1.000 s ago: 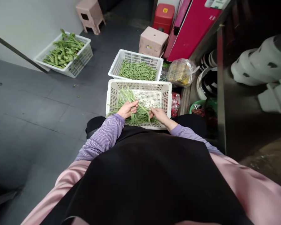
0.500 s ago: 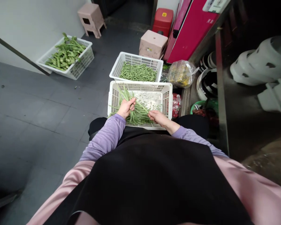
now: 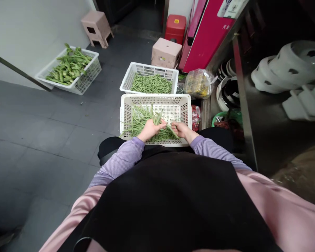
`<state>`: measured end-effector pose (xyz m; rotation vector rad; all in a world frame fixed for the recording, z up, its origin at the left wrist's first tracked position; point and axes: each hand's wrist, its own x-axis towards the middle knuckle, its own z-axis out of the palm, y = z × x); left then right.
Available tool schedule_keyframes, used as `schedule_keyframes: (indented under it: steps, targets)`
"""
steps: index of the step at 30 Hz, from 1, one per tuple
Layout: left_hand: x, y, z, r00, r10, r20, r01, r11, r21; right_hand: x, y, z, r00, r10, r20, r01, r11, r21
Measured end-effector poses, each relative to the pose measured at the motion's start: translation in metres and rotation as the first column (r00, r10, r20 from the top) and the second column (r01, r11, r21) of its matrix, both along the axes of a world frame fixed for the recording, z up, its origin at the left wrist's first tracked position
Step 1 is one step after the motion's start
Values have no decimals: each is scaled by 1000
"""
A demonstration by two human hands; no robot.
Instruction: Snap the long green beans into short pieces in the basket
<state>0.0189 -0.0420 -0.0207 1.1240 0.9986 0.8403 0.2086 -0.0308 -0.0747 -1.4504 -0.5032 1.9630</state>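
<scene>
My left hand point(image 3: 151, 129) is closed round a small bunch of long green beans point(image 3: 156, 118) over the near white plastic basket point(image 3: 123, 111). Just to its right, my right hand point(image 3: 182, 131) pinches the end of a green bean with thumb and fingertips. Beneath both hands, loose green beans point(image 3: 136, 123) lie heaped in the left and front of that basket. Small cut bits are scattered over its bare right floor. Behind it stands another white basket point(image 3: 124, 78) filled with short green bean pieces point(image 3: 151, 84).
A third white basket point(image 3: 90, 75) of thick green stalks point(image 3: 68, 66) stands by the wall at left. Pink stools point(image 3: 166, 52) and a red bin point(image 3: 175, 28) are at the back. At right are a knotted plastic bag point(image 3: 199, 84) and a metal shelf point(image 3: 248, 140).
My left hand has moved right and slightly down, closer to my right hand, and the bunch in it now points upward. My right hand has shifted slightly right. The camera view has moved a little.
</scene>
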Motion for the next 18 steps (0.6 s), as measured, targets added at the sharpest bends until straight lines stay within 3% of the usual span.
schedule_keyframes:
  steps: [4, 6, 13, 18]
  targets:
    - [-8, 14, -9, 980, 11, 197, 26, 983, -183, -9, -17, 24, 936, 192, -295, -213, 976, -42]
    - [-11, 17, -10, 967, 5, 254, 55, 972, -230, -13, -24, 35, 914, 231, -333, -246, 969, -2]
    - [-16, 18, -7, 950, -22, 311, 127, 938, -322, -13, -37, 52, 913, 312, -264, -278, 947, 158]
    - [-15, 22, -13, 950, 136, 281, -48, 954, -297, -17, -38, 50, 955, 264, -138, -230, 948, 219]
